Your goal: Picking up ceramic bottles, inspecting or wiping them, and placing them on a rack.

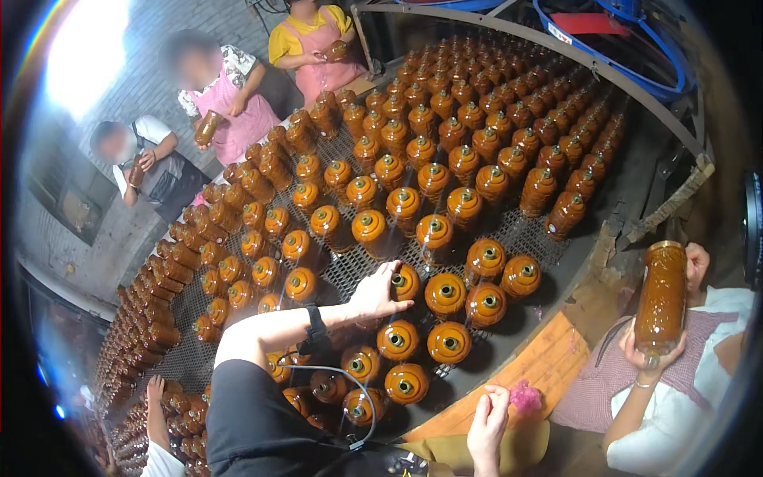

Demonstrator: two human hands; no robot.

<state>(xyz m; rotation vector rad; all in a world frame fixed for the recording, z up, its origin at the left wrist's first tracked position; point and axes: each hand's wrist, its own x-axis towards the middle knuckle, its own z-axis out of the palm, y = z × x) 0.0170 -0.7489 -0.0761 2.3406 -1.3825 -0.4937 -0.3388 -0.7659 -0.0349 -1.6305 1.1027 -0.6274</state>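
Observation:
My left arm, in a black sleeve with a black wristband (315, 323), stretches across the standing bottles. At its end my left hand (377, 292) has thumb and fingers bent around the shoulder of a glossy amber-brown bottle (406, 282) with a narrow neck. That bottle stands upright among others like it; one amber bottle (446, 295) is just to its right. Lower down, my right hand (488, 423) is raised with its fingers curled, and I see nothing in it. Beside it a crumpled pink cloth (524, 396) lies on a wooden board (528, 358).
A large mesh table (517, 230) carries rows of bottles. At right, a person holds an amber bottle (662, 298) in both hands. Several people with bottles stand along the far left side. A curved metal rail (636, 89) crosses the upper right; another person's arm (156, 413) reaches in lower left.

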